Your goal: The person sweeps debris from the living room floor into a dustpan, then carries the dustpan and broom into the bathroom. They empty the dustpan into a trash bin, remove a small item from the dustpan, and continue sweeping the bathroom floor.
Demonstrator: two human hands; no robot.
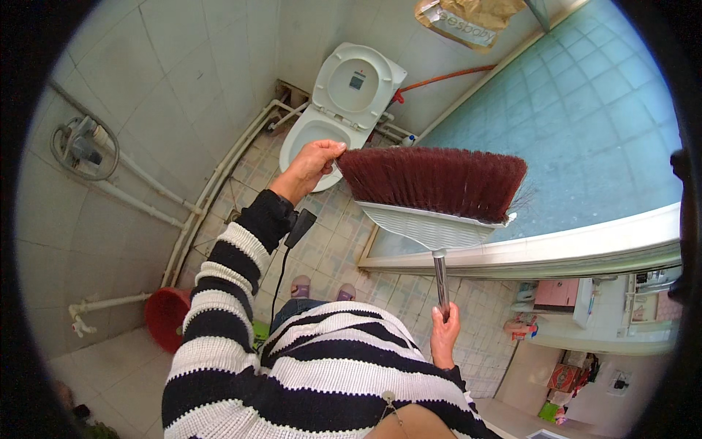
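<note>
A broom with dark red bristles (pixel 433 181) and a white plastic head (pixel 428 225) is held up in front of me, bristles pointing away. My right hand (pixel 445 333) grips its metal handle (pixel 441 280) below the head. At the left end of the bristles, the thumb and fingers of my left hand (pixel 310 167) pinch the bristle tips; whether a bit of hair or fluff is between them is too small to tell. Behind my left hand stands a white toilet (pixel 315 131) with its lid and seat raised. Part of the bowl is hidden by that hand.
White pipes (pixel 219 170) run along the left wall, above a red bucket (pixel 167 318). A blue glass partition (pixel 559 126) with a white frame lies close on the right. Beyond it is a washbasin (pixel 581 313). A paper bag (pixel 471 22) hangs at the top.
</note>
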